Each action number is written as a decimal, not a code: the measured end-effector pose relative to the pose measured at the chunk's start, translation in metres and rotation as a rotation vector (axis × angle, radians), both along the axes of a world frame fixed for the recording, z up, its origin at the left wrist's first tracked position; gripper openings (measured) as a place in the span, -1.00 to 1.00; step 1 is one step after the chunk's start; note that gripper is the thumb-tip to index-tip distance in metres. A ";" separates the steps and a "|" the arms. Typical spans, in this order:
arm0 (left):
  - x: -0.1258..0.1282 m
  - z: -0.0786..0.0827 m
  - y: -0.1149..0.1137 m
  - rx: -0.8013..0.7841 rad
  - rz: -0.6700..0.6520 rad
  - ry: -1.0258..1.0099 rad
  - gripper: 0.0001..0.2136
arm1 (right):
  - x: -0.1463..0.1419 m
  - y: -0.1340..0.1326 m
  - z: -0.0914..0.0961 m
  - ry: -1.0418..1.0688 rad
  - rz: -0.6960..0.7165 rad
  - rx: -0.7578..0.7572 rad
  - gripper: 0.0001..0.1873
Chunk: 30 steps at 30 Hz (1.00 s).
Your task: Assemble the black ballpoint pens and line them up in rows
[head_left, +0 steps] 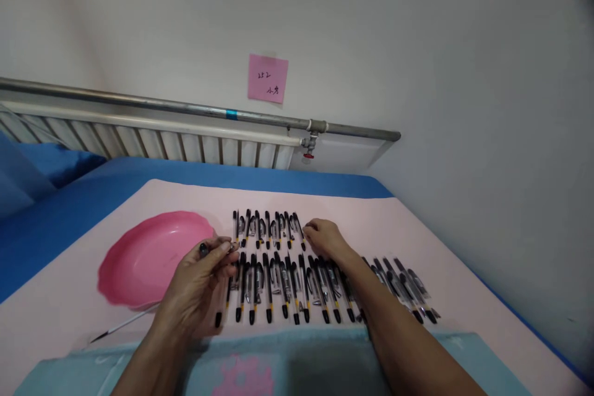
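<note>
Pinching a small dark pen part (204, 250) between thumb and fingertips, the left hand (199, 284) hovers just above the near row of pens; the piece is too small to name more closely, and something pale glints at the fingertips beside it. The right hand (325, 238) reaches farther out. Its fingers are curled down onto the right end of the far row of pens (266, 228), touching the last pen there. Whether they have closed on it I cannot tell.

Between the two hands and under the right forearm runs the near row of pens (288, 288), black-capped ballpoints with clear barrels, laid side by side with their tips toward the person. It carries on to the right of the right arm as a looser group of pens (403, 288), set at a slant. The far row is much shorter than the near one.

Just left of the left hand sits a pink plate (139, 260). Nearer the person than that hand, a thin pen refill (118, 326) lies alone on the pink mat (464, 272).

As a judgement, most of the laying-out looks done. The near row is long and orderly, the far row is only partly filled, and the part in the left hand and the stray refill are not yet in any row.
</note>
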State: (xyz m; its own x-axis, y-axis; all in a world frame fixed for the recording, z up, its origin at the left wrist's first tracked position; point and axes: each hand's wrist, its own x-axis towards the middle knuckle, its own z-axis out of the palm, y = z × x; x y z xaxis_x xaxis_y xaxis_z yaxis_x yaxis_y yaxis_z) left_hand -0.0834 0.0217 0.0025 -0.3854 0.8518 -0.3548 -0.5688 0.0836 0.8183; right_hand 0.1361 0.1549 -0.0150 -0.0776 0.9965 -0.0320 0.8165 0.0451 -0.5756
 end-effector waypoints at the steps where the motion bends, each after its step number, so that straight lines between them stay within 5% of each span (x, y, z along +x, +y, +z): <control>1: 0.002 0.000 0.000 -0.011 -0.013 -0.019 -0.90 | -0.004 -0.005 0.007 0.015 0.017 0.028 -0.83; 3: 0.006 -0.001 -0.001 -0.026 -0.056 -0.059 -0.90 | -0.014 -0.021 0.023 0.090 0.093 0.074 -0.82; 6: 0.014 -0.005 -0.002 -0.028 -0.120 -0.094 -0.86 | -0.037 -0.055 0.043 0.372 0.403 0.059 -0.83; 10: 0.024 -0.011 -0.002 0.043 -0.140 -0.116 -0.86 | -0.063 -0.091 0.048 0.457 0.609 0.051 -0.91; 17: 0.028 -0.016 -0.001 0.043 -0.184 -0.027 -0.82 | -0.058 -0.079 0.033 0.362 0.511 0.140 -0.90; 20: 0.024 -0.013 -0.002 0.007 -0.216 -0.023 -0.78 | -0.037 -0.053 0.029 0.318 0.311 0.137 -0.86; 23: 0.019 -0.010 -0.004 -0.040 -0.241 -0.040 -0.75 | -0.011 -0.023 0.020 0.018 0.061 0.165 -0.84; 30: 0.019 -0.009 -0.003 0.008 -0.245 -0.117 -0.73 | 0.012 -0.001 -0.006 -0.134 0.059 0.050 -0.83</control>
